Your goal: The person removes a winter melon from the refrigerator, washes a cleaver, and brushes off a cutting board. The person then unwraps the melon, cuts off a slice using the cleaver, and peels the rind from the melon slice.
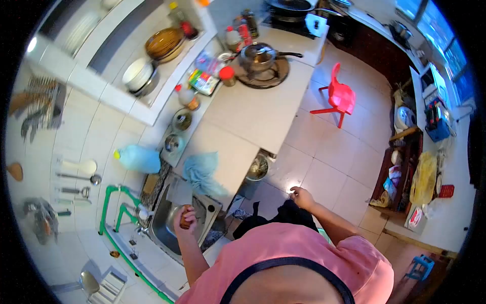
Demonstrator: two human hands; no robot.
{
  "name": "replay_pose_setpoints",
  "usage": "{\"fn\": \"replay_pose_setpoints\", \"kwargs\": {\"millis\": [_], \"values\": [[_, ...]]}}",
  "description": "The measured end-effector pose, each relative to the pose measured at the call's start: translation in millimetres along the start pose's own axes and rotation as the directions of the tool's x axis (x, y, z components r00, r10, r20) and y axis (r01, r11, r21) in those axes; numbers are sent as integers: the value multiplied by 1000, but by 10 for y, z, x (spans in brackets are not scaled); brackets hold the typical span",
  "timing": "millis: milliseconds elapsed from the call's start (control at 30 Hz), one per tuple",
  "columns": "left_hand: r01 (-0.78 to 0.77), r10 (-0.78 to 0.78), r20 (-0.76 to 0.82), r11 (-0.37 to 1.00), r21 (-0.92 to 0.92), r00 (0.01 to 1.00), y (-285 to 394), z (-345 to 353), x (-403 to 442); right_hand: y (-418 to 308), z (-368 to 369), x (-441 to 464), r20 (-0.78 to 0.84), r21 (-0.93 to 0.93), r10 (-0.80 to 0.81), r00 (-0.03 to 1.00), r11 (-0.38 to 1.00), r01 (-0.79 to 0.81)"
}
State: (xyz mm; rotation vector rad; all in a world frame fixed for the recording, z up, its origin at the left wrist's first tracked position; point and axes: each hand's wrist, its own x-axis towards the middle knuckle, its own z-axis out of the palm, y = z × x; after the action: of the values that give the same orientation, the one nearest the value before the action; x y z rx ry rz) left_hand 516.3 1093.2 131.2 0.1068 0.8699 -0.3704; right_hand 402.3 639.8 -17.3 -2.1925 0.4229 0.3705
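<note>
My left hand [185,221] is closed around the brown wooden handle of a cleaver [179,191]. Its broad pale blade points away from me, over the far end of the steel sink [169,237]. Beyond the blade, a light blue cloth [201,169] lies crumpled on the counter. My right hand [302,198] hangs beside my body above the floor, with its fingers loosely bent and apart, and nothing shows in it.
Green pipe [105,210] runs along the wall by the sink. A blue bottle [139,158] and glass jars line the ledge. A lidded pot [258,58] stands farther along the counter [243,109]. A red chair [340,95] is on the floor; a bin [257,168] stands below the counter.
</note>
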Motion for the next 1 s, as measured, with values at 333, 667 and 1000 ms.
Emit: {"fn": "replay_pose_setpoints", "kwargs": {"millis": [333,667,1000], "values": [[-282,390,-53,746,603,919,-1134,243,885,1704,-1544,-195,-273,143,184,944,978,-150],[-317,407,-140,848,425,902,-3075,1102,2177,1604,-3138,891,-156,339,44,987,941,12],[-615,809,372,-15,788,456,-5447,2409,3339,4055,-4613,966,-265,612,529,806,738,-284]]}}
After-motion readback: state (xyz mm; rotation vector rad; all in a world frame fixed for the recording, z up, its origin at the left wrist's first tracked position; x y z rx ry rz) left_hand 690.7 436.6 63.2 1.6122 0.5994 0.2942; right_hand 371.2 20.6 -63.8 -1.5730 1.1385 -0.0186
